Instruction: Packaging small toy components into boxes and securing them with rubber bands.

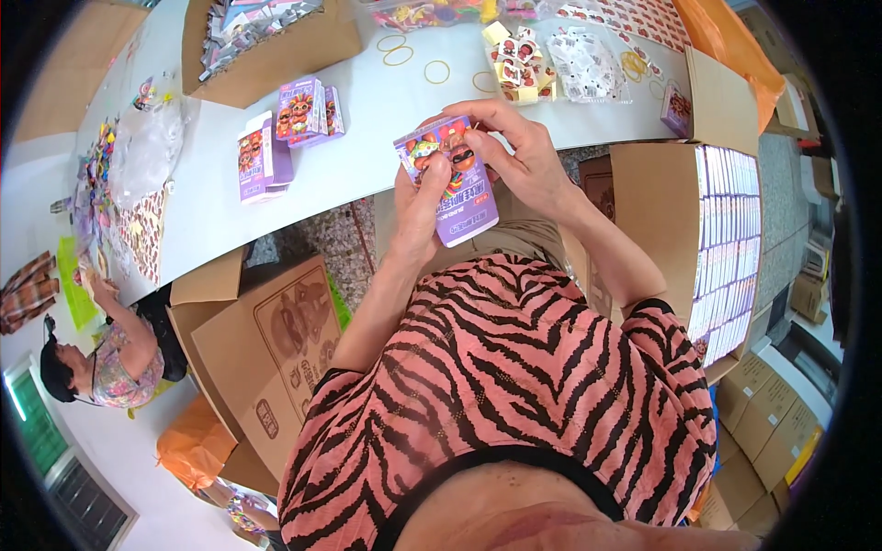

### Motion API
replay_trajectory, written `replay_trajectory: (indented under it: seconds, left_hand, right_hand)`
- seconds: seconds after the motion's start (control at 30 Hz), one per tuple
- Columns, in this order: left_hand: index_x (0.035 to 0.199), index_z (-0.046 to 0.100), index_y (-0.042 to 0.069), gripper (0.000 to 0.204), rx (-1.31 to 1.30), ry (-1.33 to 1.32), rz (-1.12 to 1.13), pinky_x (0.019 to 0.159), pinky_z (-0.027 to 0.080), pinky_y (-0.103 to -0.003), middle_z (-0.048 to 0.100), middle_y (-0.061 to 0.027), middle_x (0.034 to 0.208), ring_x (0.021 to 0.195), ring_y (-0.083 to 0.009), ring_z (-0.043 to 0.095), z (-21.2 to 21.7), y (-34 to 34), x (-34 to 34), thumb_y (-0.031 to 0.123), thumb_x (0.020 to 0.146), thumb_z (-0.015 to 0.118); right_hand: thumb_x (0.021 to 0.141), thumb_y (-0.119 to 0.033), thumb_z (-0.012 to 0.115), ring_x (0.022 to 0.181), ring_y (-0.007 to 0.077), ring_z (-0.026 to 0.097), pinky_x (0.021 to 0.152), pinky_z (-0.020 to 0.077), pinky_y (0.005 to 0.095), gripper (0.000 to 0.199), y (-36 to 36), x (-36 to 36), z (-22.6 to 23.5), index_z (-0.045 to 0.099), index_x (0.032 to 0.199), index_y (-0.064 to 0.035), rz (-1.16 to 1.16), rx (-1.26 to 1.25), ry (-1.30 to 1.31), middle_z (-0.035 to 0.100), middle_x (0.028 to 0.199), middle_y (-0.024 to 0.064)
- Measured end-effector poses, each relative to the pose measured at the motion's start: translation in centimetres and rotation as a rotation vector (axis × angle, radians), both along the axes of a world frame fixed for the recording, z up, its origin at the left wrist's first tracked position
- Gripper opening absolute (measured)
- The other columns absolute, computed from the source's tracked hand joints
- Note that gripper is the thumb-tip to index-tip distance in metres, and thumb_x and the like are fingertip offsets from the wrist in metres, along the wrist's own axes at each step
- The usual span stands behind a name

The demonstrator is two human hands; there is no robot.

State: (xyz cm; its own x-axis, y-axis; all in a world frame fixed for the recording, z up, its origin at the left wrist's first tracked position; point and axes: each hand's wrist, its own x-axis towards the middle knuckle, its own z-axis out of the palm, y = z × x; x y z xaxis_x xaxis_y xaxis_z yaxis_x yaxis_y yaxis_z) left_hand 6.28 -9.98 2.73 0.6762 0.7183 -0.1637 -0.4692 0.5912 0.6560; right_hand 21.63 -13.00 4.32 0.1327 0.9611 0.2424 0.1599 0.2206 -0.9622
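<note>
Worn on the head, looking steeply down past a pink striped shirt at the left hand and right hand close below, with the white table beyond, cardboard boxes alongside, and fisheye bending toward the dark rim.

Packing workroom, small-goods assembly. Just beyond the fingers: long white table with purple toy boxes, rubber bands, sachet piles. Right of them, carton of stacked packs; left-below, brown cartons; another worker at far left.
</note>
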Motion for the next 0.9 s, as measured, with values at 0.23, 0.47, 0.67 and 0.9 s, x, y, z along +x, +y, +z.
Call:
replay_trajectory:
  seconds: [0.23,0.47,0.67,0.9]
  left_hand:
    - [0.115,0.051,-0.001,0.038,0.203,0.363,0.174,0.075,0.054,-0.028,0.062,-0.0098,0.102,0.087,-0.0143,0.063,-0.1,0.2,0.2,0.021,0.088,0.065]
    - [0.114,0.051,-0.002,0.035,-0.059,0.342,0.134,0.066,0.057,-0.031,0.064,-0.0127,0.097,0.076,-0.0200,0.067,0.6,1.1,0.2,0.021,0.090,0.061]
    - [0.112,0.052,0.003,0.033,-0.232,0.213,0.017,0.067,0.058,-0.034,0.064,-0.0112,0.095,0.078,-0.0222,0.067,0.6,2.4,-0.2,0.030,0.094,0.045]
    - [0.126,0.044,0.006,0.043,-0.137,0.266,0.051,0.091,0.044,-0.037,0.058,-0.0106,0.114,0.102,-0.0208,0.058,0.5,1.9,-0.1,0.036,0.096,0.044]
  right_hand:
    - [0.088,-0.010,0.062,0.088,0.0126,0.058,0.076,0.0463,0.0249,0.023,0.1,1.5,0.0,0.063,0.110,-0.0025,0.082,-0.033,-0.103,0.064,0.096,0.0057]
    - [0.085,-0.005,0.060,0.097,0.0172,0.058,0.083,0.0458,0.0281,0.031,-0.1,1.6,0.3,0.060,0.117,-0.0050,0.104,-0.060,-0.143,0.062,0.112,0.0080]
    - [0.068,0.000,0.066,0.120,0.0276,0.048,0.101,0.0392,0.0408,0.048,-0.4,2.3,-0.9,0.061,0.115,-0.0092,0.123,0.448,-0.881,0.050,0.132,0.0083]
    - [0.066,-0.005,0.072,0.101,0.0268,0.061,0.088,0.0488,0.0369,0.040,-0.6,2.7,-1.1,0.064,0.106,-0.0072,0.122,0.480,-0.697,0.063,0.111,0.0082]
